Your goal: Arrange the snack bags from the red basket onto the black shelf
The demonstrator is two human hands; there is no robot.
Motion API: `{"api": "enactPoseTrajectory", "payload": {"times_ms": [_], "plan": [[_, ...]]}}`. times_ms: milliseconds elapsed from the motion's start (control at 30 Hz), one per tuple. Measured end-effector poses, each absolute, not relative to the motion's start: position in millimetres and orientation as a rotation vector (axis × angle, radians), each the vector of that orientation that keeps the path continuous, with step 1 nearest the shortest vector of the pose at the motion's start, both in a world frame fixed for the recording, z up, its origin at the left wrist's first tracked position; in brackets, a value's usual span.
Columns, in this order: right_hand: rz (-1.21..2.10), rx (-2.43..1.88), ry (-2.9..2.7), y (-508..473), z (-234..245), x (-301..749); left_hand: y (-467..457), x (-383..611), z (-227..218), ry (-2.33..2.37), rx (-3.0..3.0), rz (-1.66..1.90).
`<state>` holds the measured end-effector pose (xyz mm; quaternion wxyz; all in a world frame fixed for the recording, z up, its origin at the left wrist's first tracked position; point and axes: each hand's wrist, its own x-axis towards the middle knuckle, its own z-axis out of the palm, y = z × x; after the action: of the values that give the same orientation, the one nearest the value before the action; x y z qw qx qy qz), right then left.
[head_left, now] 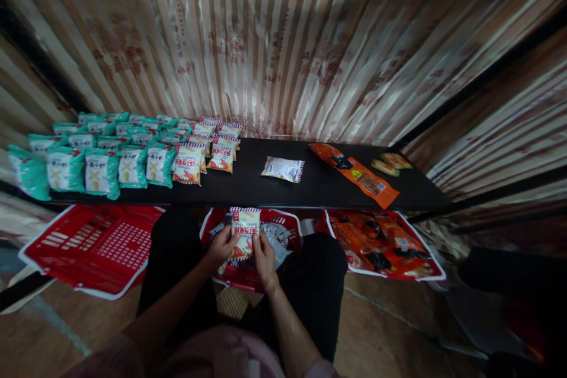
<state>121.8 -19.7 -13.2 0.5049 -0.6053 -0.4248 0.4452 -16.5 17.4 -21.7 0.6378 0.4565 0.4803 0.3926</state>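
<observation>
I am holding a snack bag (245, 230) upright over the middle basket (248, 279), just before the near edge of the worktop (239, 184). My left grip (221, 245) is pinching the bag's left side and my right grip (264, 257) its right, each closed down to the bag's thickness, thumbs resting near its edges. Below it, pale packets (278, 243) are lying in that red basket. On the worktop, green bags (101, 172) are standing in rows at the left, with cream bags (188, 164) beside them; a silvery bag (282, 169) is lying near the middle, and orange packets (372, 182) are lying farther right, near some yellow packets (385, 168).
</observation>
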Motion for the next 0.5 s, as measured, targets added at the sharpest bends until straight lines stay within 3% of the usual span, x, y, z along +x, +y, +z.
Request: {"api": "enactPoseTrajectory", "payload": {"times_ms": [500], "plan": [[1.099, -1.466, -0.943, -20.8, -7.4, 122.4, 12.0, -21.2, -22.4, 0.895, 1.036, 0.818]]}}
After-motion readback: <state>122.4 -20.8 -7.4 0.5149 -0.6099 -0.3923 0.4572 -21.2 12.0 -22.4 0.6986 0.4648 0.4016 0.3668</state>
